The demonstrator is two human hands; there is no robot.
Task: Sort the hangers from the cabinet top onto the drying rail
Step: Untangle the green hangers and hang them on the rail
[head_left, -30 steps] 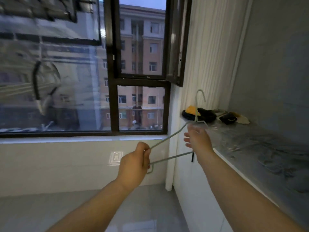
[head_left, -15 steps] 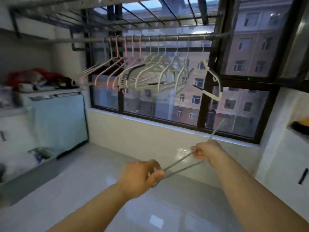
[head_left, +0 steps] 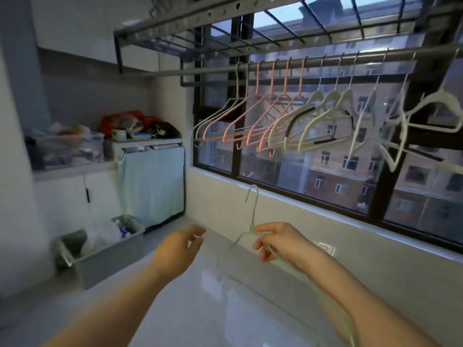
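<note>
A balcony laundry corner at dusk: we see the right hand [head_left: 278, 244] holding a pale green wire hanger [head_left: 253, 211] at the base of its hook. The thumb and forefinger, the only fingers [head_left: 263, 228] we can read clearly, are clamped on the wire. The hook stands upright above the hand, and one shoulder of the hanger trails back beneath the forearm. The hanger sits low in front of the wall under the window [head_left: 325, 176], well below the drying rail [head_left: 325, 61].

The left hand [head_left: 180, 249] hovers just beside the hanger's other shoulder. Its fingers [head_left: 198, 232] are loosely curled and slightly apart, with nothing visible between them, though motion blur softens the edges.

On the drying rail above hangs a sorted row. A few pale wire hangers are at the left end, then the pink hangers [head_left: 257, 78], then the cream hangers [head_left: 316, 96]. Further pale ones spread out blurred toward the right. A metal rack [head_left: 250, 38] of crossbars runs over the rail.

Across the room, we make out a white cabinet [head_left: 62, 196] piled with clutter and a red bag [head_left: 125, 118]. Next to it is a unit draped in blue cloth [head_left: 152, 186]. A grey bin [head_left: 107, 261] stands on the glossy floor [head_left: 200, 309].
</note>
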